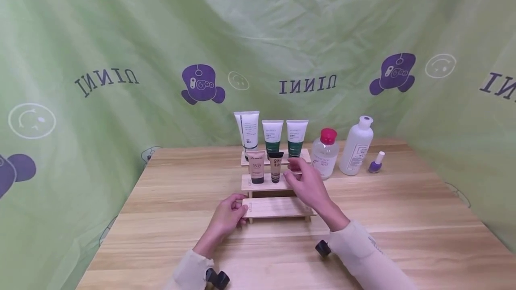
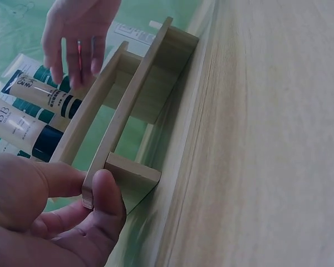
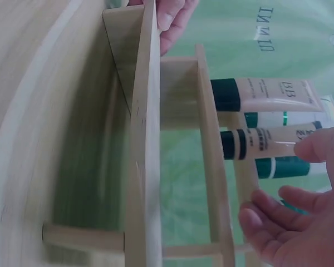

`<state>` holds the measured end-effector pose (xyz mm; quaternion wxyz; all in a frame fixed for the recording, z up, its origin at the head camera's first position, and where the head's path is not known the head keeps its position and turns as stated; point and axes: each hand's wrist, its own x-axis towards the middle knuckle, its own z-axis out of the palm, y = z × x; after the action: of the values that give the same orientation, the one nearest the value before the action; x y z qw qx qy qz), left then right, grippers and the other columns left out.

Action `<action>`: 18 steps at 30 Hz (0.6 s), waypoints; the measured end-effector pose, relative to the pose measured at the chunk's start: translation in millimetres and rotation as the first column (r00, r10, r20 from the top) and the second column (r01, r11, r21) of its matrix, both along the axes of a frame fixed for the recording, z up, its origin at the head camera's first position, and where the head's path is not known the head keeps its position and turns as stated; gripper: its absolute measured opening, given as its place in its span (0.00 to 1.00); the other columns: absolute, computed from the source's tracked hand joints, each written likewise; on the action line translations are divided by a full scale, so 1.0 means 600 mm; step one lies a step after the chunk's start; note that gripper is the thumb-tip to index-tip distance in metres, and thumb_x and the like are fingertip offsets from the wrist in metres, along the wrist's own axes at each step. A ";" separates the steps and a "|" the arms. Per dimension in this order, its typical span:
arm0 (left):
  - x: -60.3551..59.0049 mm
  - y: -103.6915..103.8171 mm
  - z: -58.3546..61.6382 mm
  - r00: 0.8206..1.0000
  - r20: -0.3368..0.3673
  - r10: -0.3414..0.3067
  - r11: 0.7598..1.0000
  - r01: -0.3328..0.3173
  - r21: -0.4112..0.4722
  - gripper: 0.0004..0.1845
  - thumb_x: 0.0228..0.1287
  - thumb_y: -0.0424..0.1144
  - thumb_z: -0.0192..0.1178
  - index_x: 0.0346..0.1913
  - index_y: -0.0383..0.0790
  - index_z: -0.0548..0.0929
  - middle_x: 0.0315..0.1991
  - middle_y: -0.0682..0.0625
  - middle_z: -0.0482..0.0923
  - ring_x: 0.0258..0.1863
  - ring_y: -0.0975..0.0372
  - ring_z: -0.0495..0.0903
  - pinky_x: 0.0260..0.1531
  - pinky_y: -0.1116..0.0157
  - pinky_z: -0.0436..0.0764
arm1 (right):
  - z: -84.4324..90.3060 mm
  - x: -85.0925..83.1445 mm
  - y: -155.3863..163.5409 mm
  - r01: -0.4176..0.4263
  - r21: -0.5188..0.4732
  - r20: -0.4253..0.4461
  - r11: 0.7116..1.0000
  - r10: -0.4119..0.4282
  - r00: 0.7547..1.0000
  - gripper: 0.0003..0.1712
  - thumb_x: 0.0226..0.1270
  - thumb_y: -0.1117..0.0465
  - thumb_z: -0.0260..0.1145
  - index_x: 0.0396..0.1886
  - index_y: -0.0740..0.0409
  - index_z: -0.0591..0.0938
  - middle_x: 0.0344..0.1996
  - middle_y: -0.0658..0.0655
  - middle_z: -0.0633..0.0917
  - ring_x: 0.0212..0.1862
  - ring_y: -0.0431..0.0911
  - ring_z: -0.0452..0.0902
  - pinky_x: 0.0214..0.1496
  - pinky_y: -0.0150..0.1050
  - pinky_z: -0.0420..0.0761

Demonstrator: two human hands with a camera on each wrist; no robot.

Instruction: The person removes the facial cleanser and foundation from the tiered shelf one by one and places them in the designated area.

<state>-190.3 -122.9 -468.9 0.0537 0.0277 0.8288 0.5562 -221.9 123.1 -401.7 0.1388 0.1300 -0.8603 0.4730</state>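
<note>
My left hand (image 1: 227, 215) pinches the left end of the bottom board of a three-step wooden rack (image 1: 278, 208), thumb on one face and fingers on the other, as the left wrist view shows. On the middle step stand a pink BB cream tube (image 1: 256, 167) and a smaller beige tube with black ends (image 1: 276, 168). Beside the small tube hovers my right hand (image 1: 308, 185), fingers loosely bent and holding nothing; its thumb overlaps the tube's upper end in the right wrist view. The top step bears a tall white tube (image 1: 248, 133) and two white-and-green tubes (image 1: 272, 135).
Right of the rack stand a clear bottle with a red cap (image 1: 324, 155), a white bottle (image 1: 356, 147) and a purple nail polish bottle (image 1: 376, 164). A green printed curtain (image 1: 258, 35) hangs behind the wooden table (image 1: 173, 200).
</note>
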 end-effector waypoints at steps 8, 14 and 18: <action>0.001 -0.001 0.007 1.000 0.023 -0.007 1.000 0.006 0.012 0.19 0.66 0.32 0.59 0.59 0.32 0.75 0.26 0.46 0.79 0.19 0.60 0.78 0.19 0.65 0.78 | -0.001 -0.014 -0.017 -0.031 -0.093 0.024 0.995 0.033 0.999 0.25 0.64 0.60 0.67 0.59 0.64 0.75 0.48 0.62 0.83 0.50 0.52 0.81 0.52 0.42 0.83; 0.002 -0.001 0.009 1.000 0.025 -0.005 1.000 0.005 0.029 0.19 0.66 0.31 0.58 0.59 0.32 0.75 0.27 0.45 0.79 0.19 0.60 0.77 0.18 0.65 0.78 | -0.008 -0.020 -0.023 -0.035 -0.094 0.002 0.995 0.035 0.999 0.24 0.63 0.61 0.69 0.57 0.64 0.76 0.46 0.61 0.84 0.49 0.52 0.82 0.50 0.42 0.83; 0.003 0.002 0.007 0.999 0.039 -0.004 0.999 0.002 0.041 0.19 0.67 0.31 0.58 0.59 0.32 0.74 0.27 0.44 0.79 0.18 0.60 0.77 0.17 0.66 0.77 | -0.014 -0.018 -0.030 -0.034 -0.065 -0.003 0.997 0.034 0.999 0.24 0.63 0.61 0.70 0.56 0.63 0.77 0.46 0.62 0.84 0.49 0.52 0.82 0.51 0.43 0.83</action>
<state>-188.5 -121.9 -464.9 0.0700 0.0192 0.8160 0.5735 -232.9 105.1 -410.1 0.1358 0.1407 -0.8418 0.5031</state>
